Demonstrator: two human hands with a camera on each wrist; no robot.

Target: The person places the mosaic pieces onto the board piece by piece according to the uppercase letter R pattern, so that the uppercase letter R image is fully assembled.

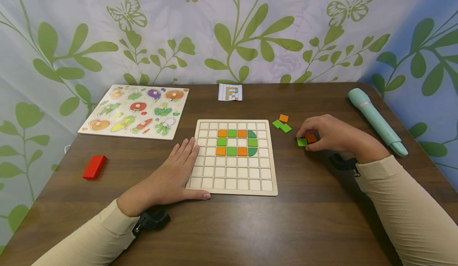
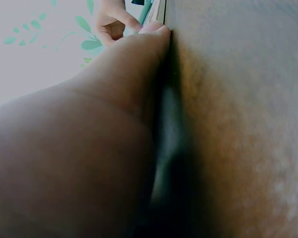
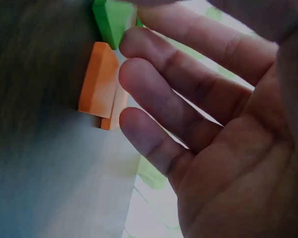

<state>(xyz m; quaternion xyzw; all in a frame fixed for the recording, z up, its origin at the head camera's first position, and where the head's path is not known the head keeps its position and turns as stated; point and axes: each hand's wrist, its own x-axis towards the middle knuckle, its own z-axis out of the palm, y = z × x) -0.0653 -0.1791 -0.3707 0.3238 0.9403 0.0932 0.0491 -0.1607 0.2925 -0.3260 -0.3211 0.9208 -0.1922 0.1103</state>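
A wooden grid board lies mid-table, with orange, green and dark green pieces set in a ring around two bare cells. My left hand lies with straight fingers along the board's left edge, its thumb at the near left corner. Off to the right, my right hand pinches a green square tile between thumb and index finger. Orange tiles sit under that hand; in the right wrist view, the orange tiles are beside the green tile, below the spread other fingers.
One orange and two green tiles lie between board and right hand. Behind the board is a small pattern card. A vegetable puzzle board and a red block are at left, a mint-green cylindrical object at far right.
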